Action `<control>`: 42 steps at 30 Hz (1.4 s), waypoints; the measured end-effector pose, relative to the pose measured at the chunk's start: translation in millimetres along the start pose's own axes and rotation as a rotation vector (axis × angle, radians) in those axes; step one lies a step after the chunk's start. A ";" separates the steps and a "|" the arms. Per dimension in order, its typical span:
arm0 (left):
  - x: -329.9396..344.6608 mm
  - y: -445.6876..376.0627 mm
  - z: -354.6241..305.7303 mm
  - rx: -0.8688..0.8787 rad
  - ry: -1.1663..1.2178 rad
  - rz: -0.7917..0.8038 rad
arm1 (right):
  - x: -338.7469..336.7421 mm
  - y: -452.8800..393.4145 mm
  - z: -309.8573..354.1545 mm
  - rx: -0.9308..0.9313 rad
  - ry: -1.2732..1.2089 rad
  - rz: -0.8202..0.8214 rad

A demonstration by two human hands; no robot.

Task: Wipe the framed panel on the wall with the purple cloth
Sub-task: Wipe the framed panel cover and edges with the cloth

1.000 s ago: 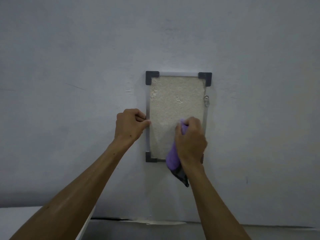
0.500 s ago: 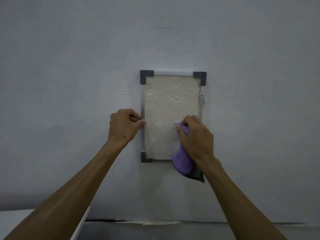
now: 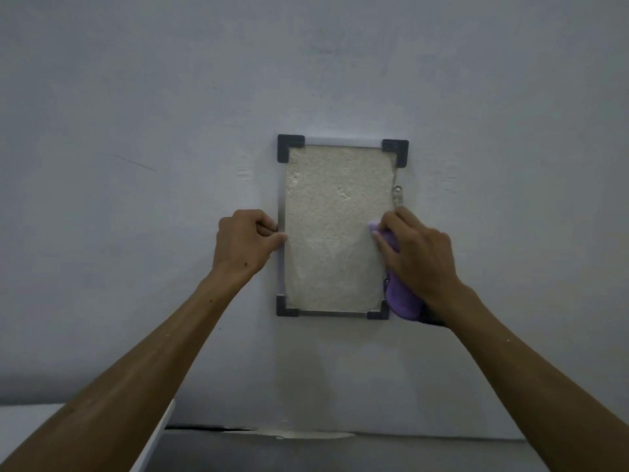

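One panel [image 3: 335,229] is seen on the wall [image 3: 170,131]. It is tall and narrow, with a rough, pale face inside a thin metal frame. Four dark corner pieces can be counted, one at each corner. One small metal clip [image 3: 397,195] is fixed on the right edge of the frame, near the top.

Two hands are seen. The left hand [image 3: 243,241] is held at the left edge of the panel, about halfway down. Its fingers are curled in, and the frame edge is pinched between thumb and fingers.

One cloth [image 3: 401,294] is seen, and it is purple. It is bunched up in the right hand [image 3: 420,257], whose fingers are curled round it. The cloth is pressed against the right side of the panel, just under the clip. A bit of it pokes out past the fingertips, and the rest hangs down below the palm, near the bottom right corner piece. A dark part is seen under the purple part, by the wrist.

One white ledge [image 3: 149,437] is seen at the bottom left, below the left arm.
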State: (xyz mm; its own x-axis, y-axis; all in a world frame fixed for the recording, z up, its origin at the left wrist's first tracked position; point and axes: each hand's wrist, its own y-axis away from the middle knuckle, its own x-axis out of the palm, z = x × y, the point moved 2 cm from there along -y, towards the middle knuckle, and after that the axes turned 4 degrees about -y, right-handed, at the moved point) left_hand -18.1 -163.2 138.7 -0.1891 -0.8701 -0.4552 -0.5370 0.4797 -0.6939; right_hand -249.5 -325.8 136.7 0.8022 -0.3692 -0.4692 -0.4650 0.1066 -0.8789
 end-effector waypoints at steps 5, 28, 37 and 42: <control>0.7 0.1 0.1 -0.005 0.001 0.009 | -2.7 0.8 -10.7 -0.151 0.036 0.218; -0.8 2.2 -3.5 -0.019 -0.006 0.010 | -13.2 -3.9 -11.1 -0.101 0.057 0.095; -1.4 2.0 -2.9 -0.022 0.001 0.021 | -13.4 -13.2 -5.3 -0.090 0.039 0.110; -2.3 0.1 -3.0 -0.030 0.005 0.040 | -4.6 1.3 6.3 -0.184 0.008 0.272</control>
State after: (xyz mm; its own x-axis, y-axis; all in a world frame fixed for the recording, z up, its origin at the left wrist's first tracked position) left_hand -20.1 -161.5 141.3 -0.2150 -0.8508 -0.4795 -0.5533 0.5107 -0.6580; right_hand -251.4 -318.1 137.2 0.6365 -0.3577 -0.6833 -0.7225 0.0336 -0.6906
